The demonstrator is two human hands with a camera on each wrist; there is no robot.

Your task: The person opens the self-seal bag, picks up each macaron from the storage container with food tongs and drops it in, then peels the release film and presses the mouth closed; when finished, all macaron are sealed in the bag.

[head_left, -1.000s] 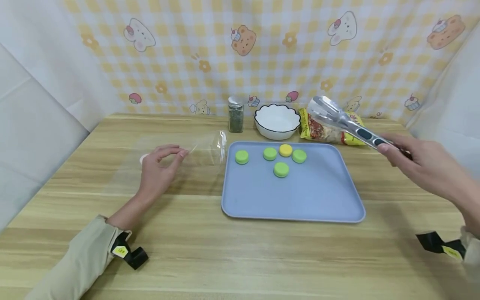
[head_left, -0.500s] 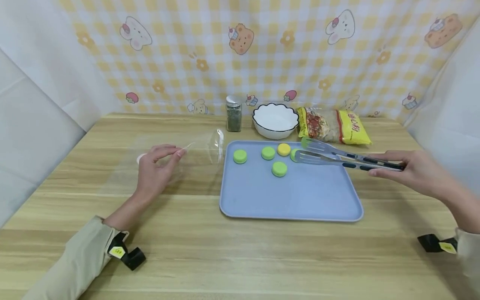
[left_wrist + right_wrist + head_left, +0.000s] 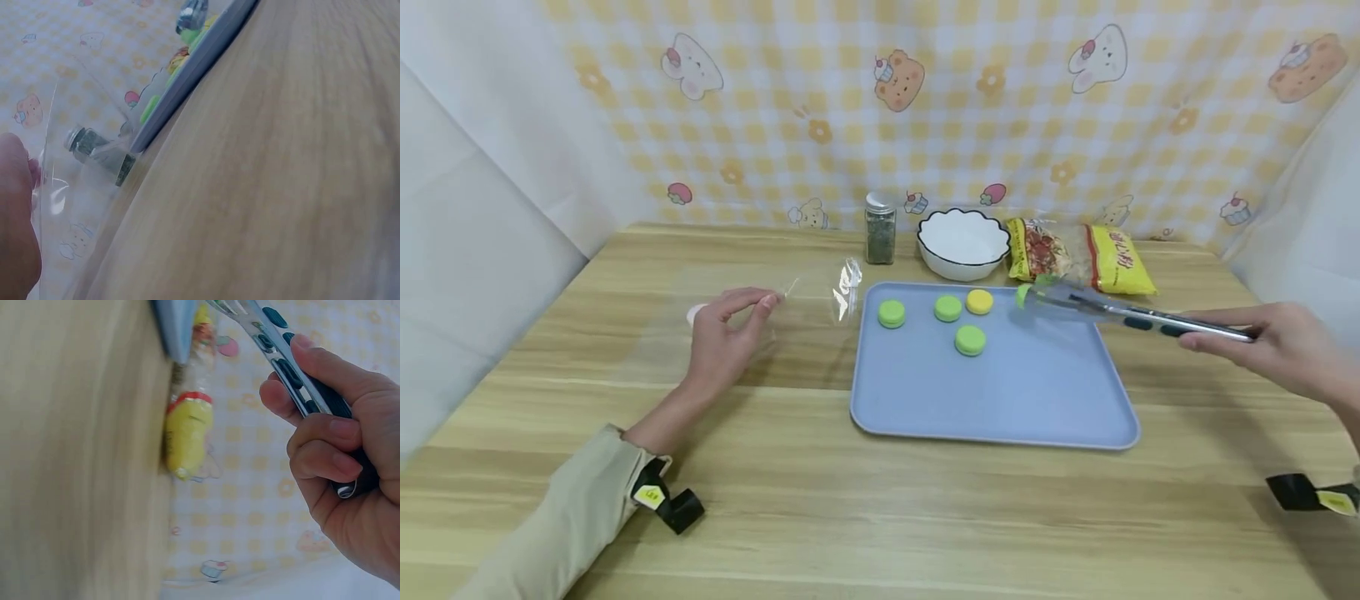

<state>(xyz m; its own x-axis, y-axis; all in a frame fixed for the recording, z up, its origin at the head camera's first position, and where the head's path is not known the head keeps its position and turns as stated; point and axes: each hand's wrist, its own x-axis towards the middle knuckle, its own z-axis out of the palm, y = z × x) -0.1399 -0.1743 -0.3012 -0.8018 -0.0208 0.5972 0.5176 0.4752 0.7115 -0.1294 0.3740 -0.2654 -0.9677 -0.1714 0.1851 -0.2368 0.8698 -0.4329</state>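
Observation:
In the head view my left hand [image 3: 726, 337] pinches the upper layer of a clear plastic bag [image 3: 812, 312] lying on the table left of the tray, its mouth toward the tray. My right hand [image 3: 1288, 346] grips metal tongs [image 3: 1157, 322] with dark inlays; the right wrist view shows the fingers wrapped round the handles. Between the tong tips sits a green macaron [image 3: 1022, 295], over the tray's back right part. On the blue tray [image 3: 992, 400] lie a yellow macaron [image 3: 980, 302] and three green ones, one at the left end [image 3: 891, 314].
Behind the tray stand a glass jar of dried herbs [image 3: 880, 237] with a silver lid, a white scalloped bowl [image 3: 962, 271] and a yellow food packet [image 3: 1123, 260]. A patterned curtain [image 3: 940, 142] hangs at the table's back edge. A white round piece [image 3: 694, 313] shows beside my left hand.
The tongs have come down from above the packet to the tray, and closed on the rightmost green macaron, moving it away from the others. My left hand keeps its pinch on the bag.

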